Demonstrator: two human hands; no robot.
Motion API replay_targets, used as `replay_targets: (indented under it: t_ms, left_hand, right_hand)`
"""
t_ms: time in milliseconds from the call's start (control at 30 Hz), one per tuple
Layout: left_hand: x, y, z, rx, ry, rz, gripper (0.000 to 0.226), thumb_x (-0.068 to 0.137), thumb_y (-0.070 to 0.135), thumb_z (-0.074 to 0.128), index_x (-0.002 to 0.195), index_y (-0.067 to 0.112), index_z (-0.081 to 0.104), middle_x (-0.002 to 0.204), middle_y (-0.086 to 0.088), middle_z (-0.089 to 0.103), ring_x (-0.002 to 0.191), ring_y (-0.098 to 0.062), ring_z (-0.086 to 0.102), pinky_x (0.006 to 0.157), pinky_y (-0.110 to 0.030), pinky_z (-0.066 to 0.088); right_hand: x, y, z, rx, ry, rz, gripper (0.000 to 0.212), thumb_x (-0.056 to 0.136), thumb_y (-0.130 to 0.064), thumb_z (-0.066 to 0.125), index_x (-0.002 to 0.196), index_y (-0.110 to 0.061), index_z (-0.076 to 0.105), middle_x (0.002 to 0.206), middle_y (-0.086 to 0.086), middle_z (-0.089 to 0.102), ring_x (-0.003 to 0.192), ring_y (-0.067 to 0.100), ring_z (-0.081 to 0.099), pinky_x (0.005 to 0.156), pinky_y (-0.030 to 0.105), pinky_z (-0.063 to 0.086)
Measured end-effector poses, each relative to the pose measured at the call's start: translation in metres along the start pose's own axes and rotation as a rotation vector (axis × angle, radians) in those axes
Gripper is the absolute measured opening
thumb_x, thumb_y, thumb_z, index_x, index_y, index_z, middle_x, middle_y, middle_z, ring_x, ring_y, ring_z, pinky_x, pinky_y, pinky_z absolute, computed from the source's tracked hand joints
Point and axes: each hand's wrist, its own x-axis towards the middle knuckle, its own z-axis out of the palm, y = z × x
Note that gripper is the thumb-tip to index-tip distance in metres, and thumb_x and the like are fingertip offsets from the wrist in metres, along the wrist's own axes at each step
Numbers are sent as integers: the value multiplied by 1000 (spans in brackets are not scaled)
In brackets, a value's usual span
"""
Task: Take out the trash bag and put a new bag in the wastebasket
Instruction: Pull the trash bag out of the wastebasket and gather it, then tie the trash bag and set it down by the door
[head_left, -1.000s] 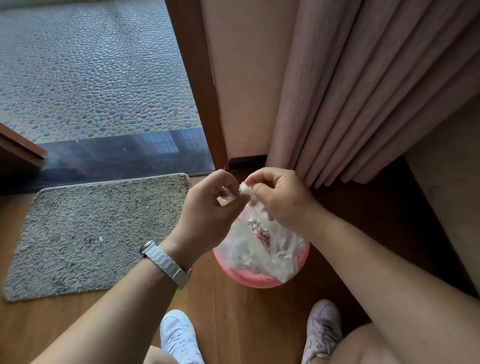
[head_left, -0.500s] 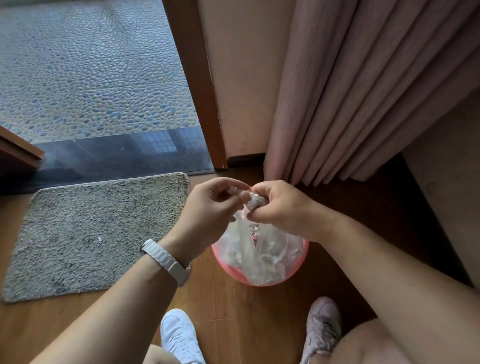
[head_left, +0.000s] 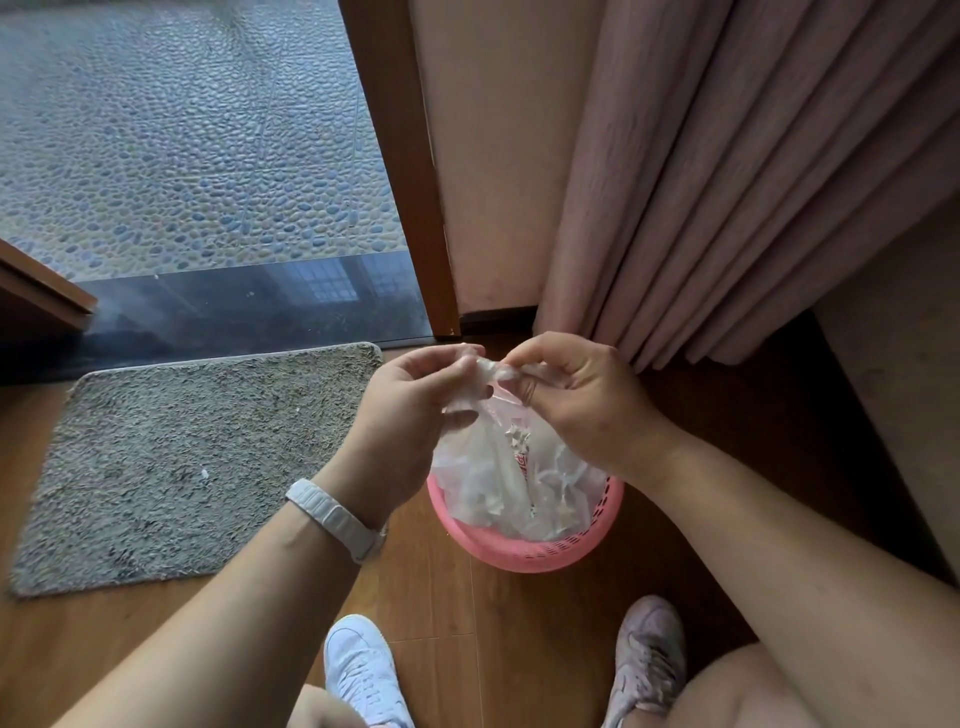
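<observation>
The left hand (head_left: 410, 415) and right hand (head_left: 576, 400) each pinch the gathered neck of the thin translucent plastic trash bag (head_left: 519, 478), and since a second ago they have drawn slightly apart, stretching that neck sideways, likely tightening a knot. The bag hangs upright, long axis vertical, mouth upward, its base inside the round pink perforated plastic wastebasket (head_left: 524, 551) on the wooden floor

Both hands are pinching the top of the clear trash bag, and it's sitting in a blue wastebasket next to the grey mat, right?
Not quite: the wastebasket is pink, not blue, as the head view shows. The rest holds: the left hand and right hand pinch the top of the clear trash bag, beside the grey mat.
</observation>
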Motion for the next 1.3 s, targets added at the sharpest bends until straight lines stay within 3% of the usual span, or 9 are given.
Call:
replay_targets:
  t_ms: [100,233,433,667,800,900,1100,1200,1300]
  left_hand:
    - [-1,4,1,-46,50,-53,8,89,10,62,89,10,70,75,-5,70,66,-14,65,51,-20,49]
    - [2,3,1,65,144,-40,7,86,10,67,82,13,72,70,0,69,62,-11,62,51,-21,46]
    - [14,3,-30,105,378,39,10,90,10,63,82,16,66,77,-1,68,69,-12,61,60,-26,40]
    - [1,-5,-48,132,464,69,17,93,5,57,79,13,63,75,-5,63,64,-14,57,58,-25,47]
    - [-23,13,-30,226,351,257,9,93,12,60,85,14,65,82,-8,67,70,-15,64,60,-23,52]
    - [-42,33,-3,366,183,366,7,91,16,63,85,18,67,86,-8,71,78,-20,69,69,-36,56]
    - [-73,60,34,549,70,531,7,86,21,66,80,21,70,74,0,71,77,-23,69,74,-47,55]
    - [-88,69,36,545,10,560,7,83,27,69,86,21,71,76,0,70,73,-14,63,69,-41,51]
    - [-96,74,33,565,-57,585,14,79,20,76,92,19,72,73,10,64,67,-2,54,64,-21,44]
  right_hand:
    - [0,-3,4,70,-59,34,6,87,-8,67,88,-14,67,84,2,65,84,9,64,79,22,49]
    - [0,-6,6,177,-95,125,13,88,0,63,84,-13,61,75,-10,59,75,-1,56,75,15,43]
    - [-1,7,-15,191,135,276,28,93,-3,56,72,-21,58,76,5,52,71,17,46,67,28,40]
    - [-22,8,-51,109,485,430,29,92,-3,51,70,-20,56,68,-3,58,56,-1,52,51,14,40]
    - [-31,-11,-49,21,510,276,24,93,-12,55,72,-24,59,69,1,61,64,12,57,56,22,46]
    - [-34,-39,-38,-33,360,168,17,90,-21,57,74,-24,61,71,2,61,66,16,56,62,36,49]
    - [-37,-103,-15,-144,213,69,16,91,-24,60,76,-22,58,65,1,55,59,11,49,53,33,46]
    - [-39,-123,-13,20,205,72,14,92,-18,61,78,-16,60,69,6,58,61,11,54,55,30,48]
    - [-39,-133,-12,71,158,58,10,90,-12,63,80,-15,63,74,5,62,68,12,56,66,33,50]
